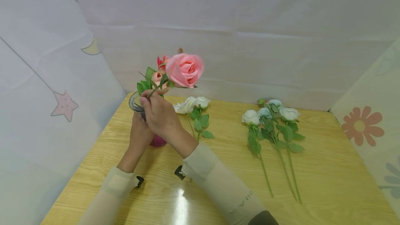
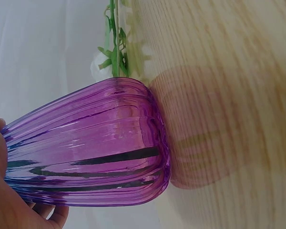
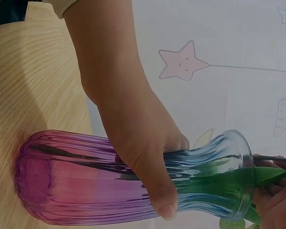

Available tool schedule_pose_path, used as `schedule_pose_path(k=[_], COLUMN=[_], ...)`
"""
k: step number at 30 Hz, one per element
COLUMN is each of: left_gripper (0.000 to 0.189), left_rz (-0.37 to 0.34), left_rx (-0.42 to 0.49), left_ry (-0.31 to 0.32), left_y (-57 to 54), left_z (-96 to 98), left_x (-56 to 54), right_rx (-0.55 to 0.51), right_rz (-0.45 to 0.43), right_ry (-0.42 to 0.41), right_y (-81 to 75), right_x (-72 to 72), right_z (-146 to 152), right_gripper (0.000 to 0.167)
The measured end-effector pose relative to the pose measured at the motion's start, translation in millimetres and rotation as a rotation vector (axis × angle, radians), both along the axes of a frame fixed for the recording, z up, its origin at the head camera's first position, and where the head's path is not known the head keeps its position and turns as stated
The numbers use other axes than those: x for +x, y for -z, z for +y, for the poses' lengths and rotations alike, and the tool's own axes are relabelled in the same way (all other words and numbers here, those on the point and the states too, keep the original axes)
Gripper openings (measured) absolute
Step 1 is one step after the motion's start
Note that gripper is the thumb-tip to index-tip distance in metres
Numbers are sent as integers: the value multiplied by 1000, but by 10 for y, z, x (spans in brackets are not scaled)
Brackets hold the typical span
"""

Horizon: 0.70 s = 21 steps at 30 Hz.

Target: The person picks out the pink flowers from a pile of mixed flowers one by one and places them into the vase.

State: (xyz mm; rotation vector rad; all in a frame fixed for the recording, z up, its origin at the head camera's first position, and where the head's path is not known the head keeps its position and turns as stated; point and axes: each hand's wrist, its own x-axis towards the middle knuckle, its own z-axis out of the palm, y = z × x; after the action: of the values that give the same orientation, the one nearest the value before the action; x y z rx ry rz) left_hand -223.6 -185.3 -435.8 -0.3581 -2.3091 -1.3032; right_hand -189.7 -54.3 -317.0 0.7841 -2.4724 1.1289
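Observation:
A ribbed glass vase point(image 3: 62, 176), purple at its base and bluish clear at its flared mouth, stands on the table. My left hand point(image 1: 140, 131) grips it around the narrower upper part, thumb across the glass in the right wrist view. At the mouth, my right hand point(image 1: 164, 115) pinches the stem of a large pink rose point(image 1: 185, 70), whose bloom leans to the right. Behind that bloom are smaller peach and red-pink flowers point(image 1: 158, 77) with green leaves. Dark stems and a green leaf point(image 3: 214, 181) show through the glass. The right fingertips are partly hidden.
White roses point(image 1: 201, 102) lie on the wooden table point(image 1: 218, 183) just beyond my right forearm. Farther right lie several long-stemmed flowers, white roses point(image 1: 251, 117) and pale blue blooms point(image 1: 265, 113). Pale printed cloth point(image 1: 218, 55) hangs behind and at both sides.

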Motion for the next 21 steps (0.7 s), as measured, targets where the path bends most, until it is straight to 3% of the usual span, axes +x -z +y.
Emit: schedule_pose_path(k=[10,14,21], left_gripper=[52,52,57], left_rz=[9,37,63], left_rx=[-3,-3,14], left_ry=[7,18,3], left_y=[6,1,16], left_z=[0,3,6], left_x=[-8,-18,-51], right_rx=[12,71,177], right_rz=[31,9,58], right_ry=[24,40,86], right_y=[-6,-24,-43], right_x=[1,8,12], right_z=[-10,-5,-23], right_gripper=[31,37,28])
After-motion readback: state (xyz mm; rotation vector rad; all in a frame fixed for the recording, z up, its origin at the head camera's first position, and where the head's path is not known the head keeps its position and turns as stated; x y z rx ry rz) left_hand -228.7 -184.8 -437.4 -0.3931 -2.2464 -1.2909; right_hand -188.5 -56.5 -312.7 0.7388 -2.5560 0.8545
